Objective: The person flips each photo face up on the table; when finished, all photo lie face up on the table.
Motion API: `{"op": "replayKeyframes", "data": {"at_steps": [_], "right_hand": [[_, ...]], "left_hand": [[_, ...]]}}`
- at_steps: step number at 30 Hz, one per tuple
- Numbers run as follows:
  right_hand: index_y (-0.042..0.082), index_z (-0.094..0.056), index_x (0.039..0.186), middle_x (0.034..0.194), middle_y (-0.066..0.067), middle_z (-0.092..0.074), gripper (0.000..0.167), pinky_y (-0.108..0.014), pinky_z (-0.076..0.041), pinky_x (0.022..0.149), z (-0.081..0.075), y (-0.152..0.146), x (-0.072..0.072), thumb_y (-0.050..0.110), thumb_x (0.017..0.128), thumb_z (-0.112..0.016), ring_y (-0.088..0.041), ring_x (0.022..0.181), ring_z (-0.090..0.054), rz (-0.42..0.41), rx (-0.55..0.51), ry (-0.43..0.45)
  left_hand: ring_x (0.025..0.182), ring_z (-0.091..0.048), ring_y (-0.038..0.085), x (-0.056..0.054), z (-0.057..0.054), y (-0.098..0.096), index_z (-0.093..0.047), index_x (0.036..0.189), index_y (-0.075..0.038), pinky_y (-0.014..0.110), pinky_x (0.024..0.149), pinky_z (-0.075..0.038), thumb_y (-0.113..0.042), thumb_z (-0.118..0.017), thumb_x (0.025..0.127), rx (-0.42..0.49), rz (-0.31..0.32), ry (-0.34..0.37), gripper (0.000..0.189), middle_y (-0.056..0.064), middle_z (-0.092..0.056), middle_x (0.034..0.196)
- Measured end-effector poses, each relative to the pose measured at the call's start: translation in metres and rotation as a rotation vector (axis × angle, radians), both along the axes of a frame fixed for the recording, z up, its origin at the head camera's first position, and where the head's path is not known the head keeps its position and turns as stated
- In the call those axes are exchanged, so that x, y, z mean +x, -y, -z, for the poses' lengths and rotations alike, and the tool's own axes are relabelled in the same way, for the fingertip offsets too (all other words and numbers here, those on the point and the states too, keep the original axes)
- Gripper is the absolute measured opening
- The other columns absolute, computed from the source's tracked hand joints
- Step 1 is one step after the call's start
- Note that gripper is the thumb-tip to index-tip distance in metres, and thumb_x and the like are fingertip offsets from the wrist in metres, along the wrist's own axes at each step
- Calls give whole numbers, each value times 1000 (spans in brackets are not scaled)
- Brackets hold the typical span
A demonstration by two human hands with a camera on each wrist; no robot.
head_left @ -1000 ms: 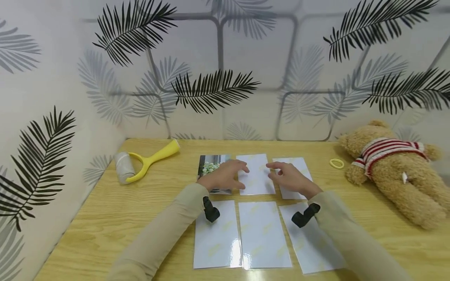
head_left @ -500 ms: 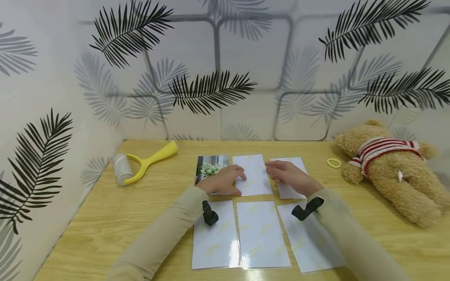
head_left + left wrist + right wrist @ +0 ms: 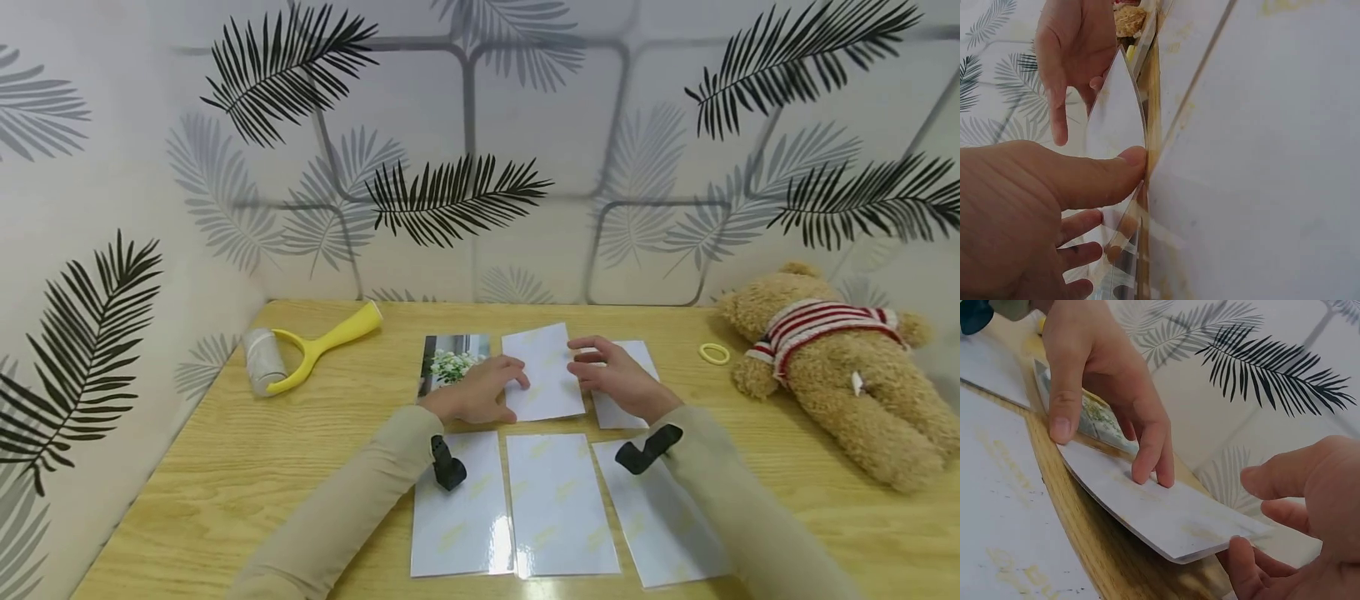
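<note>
In the back row of cards, the middle white card (image 3: 546,379) is raised at its right side and bends slightly. My left hand (image 3: 480,392) lies at its left end; in the right wrist view the thumb touches the card's near edge and two fingertips rest on its top face. My right hand (image 3: 624,382) is at the raised end, where a fingertip touches the edge from beneath and the thumb (image 3: 1272,478) stays apart above it. A flower photo (image 3: 450,365) lies partly under my left hand. Another white card (image 3: 621,412) lies partly behind my right hand.
Three white cards lie in the front row, including the middle one (image 3: 562,504). A yellow-handled lint roller (image 3: 315,346) is at the back left. On the right lie a yellow ring (image 3: 714,354) and a teddy bear (image 3: 847,367). A patterned wall (image 3: 525,250) borders the table.
The middle back card has gone from flat to raised at its right side. My right hand has closed in on that edge, then spread its thumb and fingers; my left hand has barely moved.
</note>
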State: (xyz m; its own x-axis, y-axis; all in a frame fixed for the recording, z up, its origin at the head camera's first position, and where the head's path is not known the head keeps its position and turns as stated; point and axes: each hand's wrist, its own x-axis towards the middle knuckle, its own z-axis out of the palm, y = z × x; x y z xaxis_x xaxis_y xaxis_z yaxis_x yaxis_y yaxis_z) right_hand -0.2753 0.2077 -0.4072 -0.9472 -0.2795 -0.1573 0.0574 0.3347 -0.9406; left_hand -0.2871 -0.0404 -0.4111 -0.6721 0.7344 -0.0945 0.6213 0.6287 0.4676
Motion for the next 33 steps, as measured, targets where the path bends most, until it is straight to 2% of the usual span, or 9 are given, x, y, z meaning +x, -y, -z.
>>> {"op": "replayKeyframes", "data": {"at_steps": [5, 9, 12, 14, 19, 24, 26, 28, 33], "right_hand": [[1, -45, 139, 125, -23, -52, 48, -30, -47, 82, 0, 5, -3, 11, 94, -57, -28, 104, -52, -33, 189, -121], [-1, -43, 139, 126, -22, -51, 47, -30, -45, 85, 2, 8, -3, 6, 94, -55, -29, 109, -50, -45, 191, -153], [-1, -41, 141, 125, -22, -49, 48, -30, -45, 83, 0, 7, 0, 5, 95, -53, -27, 105, -50, -53, 158, -145], [-1, -39, 142, 128, -22, -47, 49, -30, -44, 79, -3, 6, 2, 4, 96, -52, -27, 103, -49, -54, 140, -145], [3, -34, 146, 146, -21, -36, 51, -30, -43, 82, -11, 4, 4, 4, 97, -50, -29, 115, -45, -41, 99, -116], [6, -31, 149, 152, -19, -29, 54, -30, -43, 87, -15, 4, 5, 6, 98, -50, -29, 119, -40, -39, 28, -67], [7, -30, 149, 155, -18, -27, 54, -29, -42, 87, -15, 4, 5, 6, 98, -50, -28, 122, -38, -33, 11, -59], [7, -31, 149, 155, -17, -26, 54, -29, -42, 87, -15, 4, 5, 6, 98, -50, -28, 122, -37, -37, 1, -63], [5, -34, 146, 137, -19, -43, 52, -30, -43, 83, -12, 5, 4, 10, 98, -53, -24, 106, -46, -55, 25, -89]], "left_hand": [[144, -23, 32, 5, 1, 1, -53, 126, -11, 53, 115, -19, -20, -69, 90, 22, -17, 5, 41, 11, -30, 155], [143, -25, 32, 13, 0, 5, -55, 124, -9, 52, 115, -21, -20, -68, 90, 72, -72, -28, 38, 13, -33, 152], [140, -28, 35, 20, -1, 8, -51, 129, -4, 51, 113, -25, -18, -63, 93, 160, -166, -39, 41, 18, -35, 148], [140, -27, 37, 24, -2, 10, -43, 138, 0, 51, 113, -26, -18, -58, 96, 240, -225, -23, 48, 21, -33, 149], [135, -39, 36, 27, -6, 12, -19, 151, 1, 50, 106, -38, -19, -48, 101, 469, -403, 149, 61, 21, -37, 149], [119, -56, 31, 25, -11, 4, -24, 152, -7, 43, 95, -49, -20, -49, 101, 684, -573, 408, 58, 17, -52, 138], [115, -58, 31, 24, -12, 1, -26, 152, -8, 42, 95, -49, -17, -49, 101, 751, -601, 504, 56, 19, -52, 138], [112, -59, 31, 23, -12, 0, -28, 151, -9, 42, 95, -49, -13, -50, 100, 792, -613, 561, 55, 21, -51, 139], [94, -58, 20, 22, -13, -1, -32, 150, -11, 38, 87, -49, -4, -49, 97, 827, -625, 587, 56, 22, -48, 141]]}}
